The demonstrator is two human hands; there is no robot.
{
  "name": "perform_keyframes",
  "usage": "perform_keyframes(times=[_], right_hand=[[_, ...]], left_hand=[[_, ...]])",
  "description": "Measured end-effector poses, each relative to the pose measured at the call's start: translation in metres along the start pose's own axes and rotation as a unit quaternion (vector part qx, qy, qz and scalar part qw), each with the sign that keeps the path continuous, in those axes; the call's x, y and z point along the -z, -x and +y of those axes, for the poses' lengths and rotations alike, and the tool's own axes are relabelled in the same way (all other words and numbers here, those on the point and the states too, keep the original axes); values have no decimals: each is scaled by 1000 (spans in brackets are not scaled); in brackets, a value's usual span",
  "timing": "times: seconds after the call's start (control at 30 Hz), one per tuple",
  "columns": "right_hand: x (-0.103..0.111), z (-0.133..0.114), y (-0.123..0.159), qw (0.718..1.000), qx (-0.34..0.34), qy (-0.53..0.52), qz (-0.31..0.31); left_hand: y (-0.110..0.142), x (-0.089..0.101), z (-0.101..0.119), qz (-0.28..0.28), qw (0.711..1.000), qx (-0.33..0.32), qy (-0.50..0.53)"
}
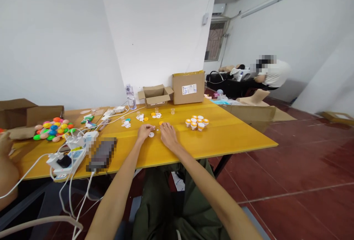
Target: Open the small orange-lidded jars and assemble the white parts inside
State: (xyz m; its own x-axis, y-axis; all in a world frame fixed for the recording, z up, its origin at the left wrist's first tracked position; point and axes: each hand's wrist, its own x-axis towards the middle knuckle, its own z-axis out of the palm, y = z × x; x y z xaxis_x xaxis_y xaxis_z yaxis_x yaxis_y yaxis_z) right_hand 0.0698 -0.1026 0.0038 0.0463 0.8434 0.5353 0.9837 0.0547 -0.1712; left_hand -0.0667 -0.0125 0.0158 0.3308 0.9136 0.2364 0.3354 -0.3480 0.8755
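Observation:
My left hand (pixel 145 132) is pinched closed at its fingertips on something too small to make out, just above the table. Below it lies a round white disc (pixel 151 134). My right hand (pixel 168 133) rests low over the table, its fingers bent together, with an orange disc (pixel 161 123) at their tips; anything under them is hidden. Between the hands sits a tiny white piece (pixel 157 129). Beyond them are small piles of white plastic parts (pixel 140 117), another orange disc (pixel 146 119) and a clear cup (pixel 173 111). A cluster of white-and-orange capped pieces (pixel 197 122) stands to the right.
Cardboard boxes (pixel 188 88) stand at the table's back. On the left are colourful balls (pixel 54 129), a power strip (pixel 70 160) with trailing white cables, and a dark phone-like device (pixel 102 154). Another person's arm (pixel 7 170) enters at far left; a person (pixel 275 72) sits at back right.

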Motion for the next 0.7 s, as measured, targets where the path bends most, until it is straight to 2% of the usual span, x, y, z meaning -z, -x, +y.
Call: perform_keyframes(times=[0.43,0.7], right_hand=[[-2,-1,0,998,49,33,-10],[-7,4,-3,992,124,-9,4]], left_hand=[[-1,4,-6,-10,999,-23,22],[3,6,-9,-25,997,-56,44]])
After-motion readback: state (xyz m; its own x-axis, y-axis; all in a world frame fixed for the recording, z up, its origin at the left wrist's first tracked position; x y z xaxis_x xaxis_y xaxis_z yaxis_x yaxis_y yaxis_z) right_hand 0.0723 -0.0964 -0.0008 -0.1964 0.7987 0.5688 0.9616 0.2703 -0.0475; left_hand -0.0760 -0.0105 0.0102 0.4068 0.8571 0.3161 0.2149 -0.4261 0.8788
